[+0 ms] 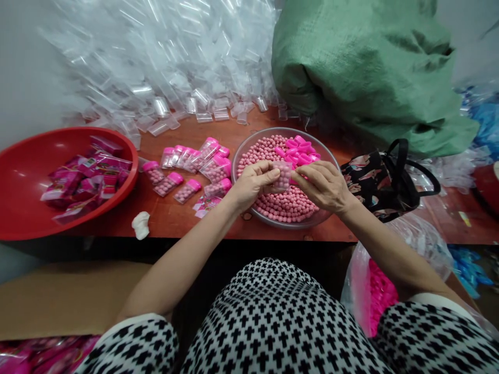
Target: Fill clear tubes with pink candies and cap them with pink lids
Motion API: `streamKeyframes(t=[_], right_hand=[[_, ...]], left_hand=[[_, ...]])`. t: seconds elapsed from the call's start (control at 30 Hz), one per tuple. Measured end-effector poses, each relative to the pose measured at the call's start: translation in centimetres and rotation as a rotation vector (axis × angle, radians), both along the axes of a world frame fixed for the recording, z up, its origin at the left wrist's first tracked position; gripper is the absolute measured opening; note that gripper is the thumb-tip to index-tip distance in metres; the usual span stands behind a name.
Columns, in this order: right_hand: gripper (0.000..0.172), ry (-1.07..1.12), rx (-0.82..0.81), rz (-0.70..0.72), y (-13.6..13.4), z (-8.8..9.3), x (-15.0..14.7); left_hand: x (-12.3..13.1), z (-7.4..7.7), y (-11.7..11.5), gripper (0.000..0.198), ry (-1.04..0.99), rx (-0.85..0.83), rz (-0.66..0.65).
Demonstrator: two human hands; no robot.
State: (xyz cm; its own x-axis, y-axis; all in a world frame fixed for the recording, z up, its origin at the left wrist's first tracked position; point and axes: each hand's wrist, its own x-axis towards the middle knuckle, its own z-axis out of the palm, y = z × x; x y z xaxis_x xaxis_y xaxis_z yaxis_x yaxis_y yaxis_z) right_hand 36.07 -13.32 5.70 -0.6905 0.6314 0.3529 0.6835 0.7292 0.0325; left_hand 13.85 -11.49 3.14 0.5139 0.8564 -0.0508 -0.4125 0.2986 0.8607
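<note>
Your left hand (pixel 251 183) and right hand (pixel 323 186) meet over the metal bowl (pixel 326 154), both pinching one small clear container (pixel 282 176) between fingertips. It looks already loaded with pink balls, and you hold it upright, so that nothing should spill. The left grips its side from the left, while the right closes on its right edge; whether a cap is going on I cannot tell.

You keep the container directly above the bowl, probably so any stray ball drops back among the loose pink balls (pixel 286 205) rather than onto the bench (pixel 175 215). Bright pink caps (pixel 298 148) lie heaped at the far side of the same bowl, within easy reach.

To your left, filled capped containers (pixel 191 169) lie in a loose cluster on the bench, just beside the bowl. Farther left, a red basin (pixel 23 171) holds sealed pink packets (pixel 83 182). Behind, a heap of empty clear containers (pixel 163 67) rests against the wall, and a green sack (pixel 366 67) slumps at the back right. A dark patterned bag (pixel 380 179) sits near your right wrist.
</note>
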Motion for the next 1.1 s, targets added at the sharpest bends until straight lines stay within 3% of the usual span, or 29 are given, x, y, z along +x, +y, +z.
streamKeyframes(t=[0.13, 0.37, 0.5, 0.6, 0.67, 0.87, 1.1], right_hand=[[0.037, -0.053, -0.039, 0.039, 0.1, 0.7, 0.1], [0.04, -0.086, -0.111, -0.221, 0.1, 0.6, -1.0], [0.039, 0.151, -0.284, -0.294, 0.2, 0.4, -0.7], [0.036, 0.448, -0.305, -0.227, 0.3, 1.3, -0.4], [0.035, 0.505, -0.268, -0.168, 0.2, 2.0, -0.5], [0.032, 0.243, -0.223, -0.067, 0.2, 2.5, -1.4], [0.029, 0.197, -0.166, 0.016, -0.1, 1.6, -1.0]], left_hand=[[0.0, 0.0, -0.1, 0.045, 0.003, -0.008, 0.003], [0.5, -0.8, -0.6, 0.049, 0.043, 0.159, 0.106], [0.6, -1.3, -0.7, 0.044, 0.176, 0.291, 0.194], [0.6, -1.5, -0.8, 0.033, 0.329, 0.441, 0.279], [0.6, -1.5, -1.0, 0.03, 0.424, 0.526, 0.281], [0.5, -1.1, -1.4, 0.027, 0.499, 0.629, 0.291], [0.4, -1.3, -1.8, 0.021, 0.52, 0.722, 0.403]])
